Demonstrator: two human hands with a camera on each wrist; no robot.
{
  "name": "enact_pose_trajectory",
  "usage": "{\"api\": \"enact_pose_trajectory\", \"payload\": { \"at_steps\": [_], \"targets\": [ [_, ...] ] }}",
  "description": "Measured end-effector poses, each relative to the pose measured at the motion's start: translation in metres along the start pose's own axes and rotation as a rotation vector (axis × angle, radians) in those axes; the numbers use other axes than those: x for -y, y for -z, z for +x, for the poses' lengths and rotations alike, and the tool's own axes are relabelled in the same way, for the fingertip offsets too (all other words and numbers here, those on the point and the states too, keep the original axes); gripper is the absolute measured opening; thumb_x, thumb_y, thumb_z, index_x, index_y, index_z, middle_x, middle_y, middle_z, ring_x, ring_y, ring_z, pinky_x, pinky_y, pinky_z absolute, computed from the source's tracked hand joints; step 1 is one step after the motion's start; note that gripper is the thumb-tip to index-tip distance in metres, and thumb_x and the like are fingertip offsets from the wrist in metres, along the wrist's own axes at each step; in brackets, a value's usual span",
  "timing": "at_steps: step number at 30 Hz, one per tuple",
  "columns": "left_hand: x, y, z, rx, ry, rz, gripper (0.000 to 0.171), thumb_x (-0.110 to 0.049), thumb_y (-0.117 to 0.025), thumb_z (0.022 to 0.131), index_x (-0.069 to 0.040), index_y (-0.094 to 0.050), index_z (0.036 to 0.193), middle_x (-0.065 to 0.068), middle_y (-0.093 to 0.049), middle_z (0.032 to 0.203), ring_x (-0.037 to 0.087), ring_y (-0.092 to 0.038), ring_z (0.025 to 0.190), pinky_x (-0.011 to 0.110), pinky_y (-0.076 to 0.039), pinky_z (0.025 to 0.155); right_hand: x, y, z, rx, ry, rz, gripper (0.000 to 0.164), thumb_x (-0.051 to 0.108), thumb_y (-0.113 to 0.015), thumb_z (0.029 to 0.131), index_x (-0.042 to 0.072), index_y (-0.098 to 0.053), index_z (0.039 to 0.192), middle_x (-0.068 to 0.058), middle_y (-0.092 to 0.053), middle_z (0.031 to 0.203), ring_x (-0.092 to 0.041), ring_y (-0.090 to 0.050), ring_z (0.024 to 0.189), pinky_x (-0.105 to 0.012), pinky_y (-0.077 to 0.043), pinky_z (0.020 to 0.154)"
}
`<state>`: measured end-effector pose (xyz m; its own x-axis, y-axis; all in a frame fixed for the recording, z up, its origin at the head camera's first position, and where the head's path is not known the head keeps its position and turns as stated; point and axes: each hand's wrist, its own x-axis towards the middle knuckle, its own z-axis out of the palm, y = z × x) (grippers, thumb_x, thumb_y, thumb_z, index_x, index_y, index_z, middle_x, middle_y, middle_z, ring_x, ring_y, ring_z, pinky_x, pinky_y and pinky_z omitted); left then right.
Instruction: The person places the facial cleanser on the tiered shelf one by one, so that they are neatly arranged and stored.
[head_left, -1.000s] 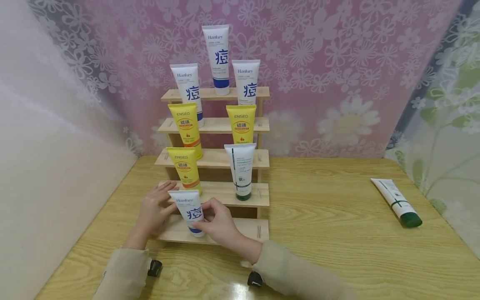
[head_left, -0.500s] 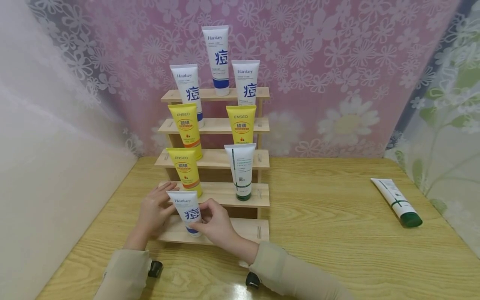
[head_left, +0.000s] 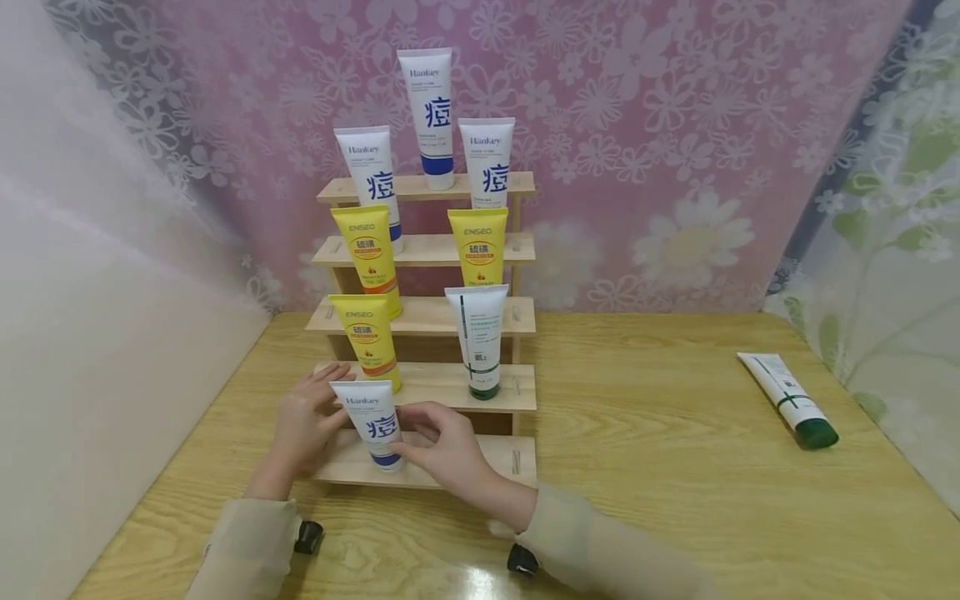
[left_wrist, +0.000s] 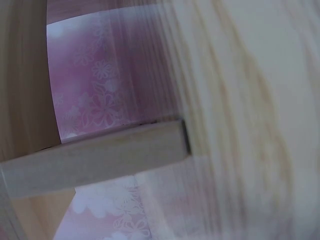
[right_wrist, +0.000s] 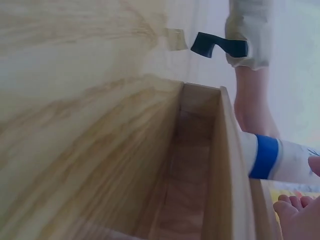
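A white Hankey squeeze tube (head_left: 373, 425) with a blue band stands on the lowest step of a wooden tiered display rack (head_left: 480, 458). My right hand (head_left: 450, 450) is at the tube's right side, its thumb by the tube's lower edge. In the right wrist view, the right fingers (right_wrist: 297, 212) show a gap from the tube (right_wrist: 292, 160). My left hand (head_left: 300, 421) holds the left end of the rack's second step, fingers above and thumb below. Only wood of the rack (left_wrist: 240, 125) and backdrop show in the left wrist view.
Yellow ENSEO tubes (head_left: 363, 337), a white-and-green tube (head_left: 478, 342) and more Hankey tubes (head_left: 429, 117) stand on the higher steps. Another white-and-green tube (head_left: 787, 400) lies on the table (head_left: 637, 467) at right. A floral backdrop (head_left: 600, 167) rises behind.
My right hand has eased to the right, its thumb sliding off the Hankey tube's front to its edge. The tube shifted slightly left earlier and now stays put. The left hand holds its place.
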<state>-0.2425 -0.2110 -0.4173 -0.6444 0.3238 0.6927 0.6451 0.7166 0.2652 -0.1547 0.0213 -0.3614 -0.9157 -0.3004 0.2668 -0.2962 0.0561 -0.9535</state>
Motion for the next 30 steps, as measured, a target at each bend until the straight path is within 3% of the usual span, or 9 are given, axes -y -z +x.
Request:
{"api": "enact_pose_trajectory", "payload": {
  "at_steps": [4, 8, 13, 19, 25, 30],
  "targets": [
    [0.001, -0.001, 0.0, -0.005, -0.008, 0.005, 0.036, -0.017, -0.074, 0.067, -0.001, -0.066, 0.098, 0.013, -0.058, 0.114, 0.029, -0.05, 0.11, 0.045, -0.029, 0.099, 0.004, 0.017, -0.01, 0.016, -0.01, -0.013, 0.036, -0.007, -0.063, 0.076, -0.011, -0.052, 0.11, -0.024, -0.053, 0.112, -0.031, -0.05, 0.108, -0.034, -0.04, 0.091],
    [0.001, 0.0, 0.0, -0.01, -0.014, 0.002, 0.036, -0.017, -0.073, 0.067, -0.001, -0.066, 0.098, 0.013, -0.058, 0.113, 0.029, -0.05, 0.11, 0.044, -0.028, 0.1, -0.014, 0.039, -0.018, 0.026, -0.021, -0.023, 0.037, -0.001, -0.065, 0.078, -0.008, -0.053, 0.112, -0.022, -0.053, 0.113, -0.027, -0.05, 0.108, -0.03, -0.04, 0.092],
    [-0.001, 0.001, 0.0, -0.001, -0.002, -0.005, 0.035, -0.016, -0.073, 0.068, -0.001, -0.066, 0.099, 0.012, -0.058, 0.114, 0.028, -0.049, 0.111, 0.044, -0.028, 0.1, -0.026, 0.071, -0.032, 0.02, -0.029, -0.053, 0.039, 0.005, -0.066, 0.079, -0.008, -0.052, 0.113, -0.022, -0.053, 0.112, -0.028, -0.05, 0.108, -0.032, -0.039, 0.092],
    [-0.002, 0.001, -0.001, 0.001, 0.003, 0.003, 0.035, -0.017, -0.073, 0.069, 0.0, -0.066, 0.099, 0.013, -0.058, 0.114, 0.028, -0.05, 0.11, 0.043, -0.028, 0.1, -0.021, 0.109, -0.05, 0.014, -0.035, -0.148, 0.039, 0.01, -0.066, 0.08, -0.008, -0.053, 0.112, -0.022, -0.054, 0.112, -0.03, -0.05, 0.108, -0.029, -0.04, 0.091],
    [-0.002, 0.002, 0.0, -0.001, -0.001, 0.013, 0.036, -0.018, -0.073, 0.068, 0.0, -0.065, 0.099, 0.013, -0.057, 0.115, 0.029, -0.05, 0.11, 0.044, -0.028, 0.1, -0.019, 0.146, -0.065, -0.062, -0.014, -0.281, 0.034, 0.008, -0.067, 0.078, -0.004, -0.056, 0.109, -0.016, -0.057, 0.108, -0.027, -0.053, 0.104, -0.026, -0.042, 0.088],
    [-0.003, 0.002, 0.001, 0.003, -0.002, 0.011, 0.036, -0.019, -0.072, 0.069, 0.0, -0.065, 0.099, 0.013, -0.057, 0.115, 0.029, -0.05, 0.11, 0.044, -0.029, 0.099, -0.019, 0.182, -0.076, -0.112, -0.055, -0.385, 0.037, 0.012, -0.066, 0.08, -0.005, -0.054, 0.111, -0.017, -0.056, 0.109, -0.03, -0.052, 0.104, -0.027, -0.043, 0.087]
  ]
}}
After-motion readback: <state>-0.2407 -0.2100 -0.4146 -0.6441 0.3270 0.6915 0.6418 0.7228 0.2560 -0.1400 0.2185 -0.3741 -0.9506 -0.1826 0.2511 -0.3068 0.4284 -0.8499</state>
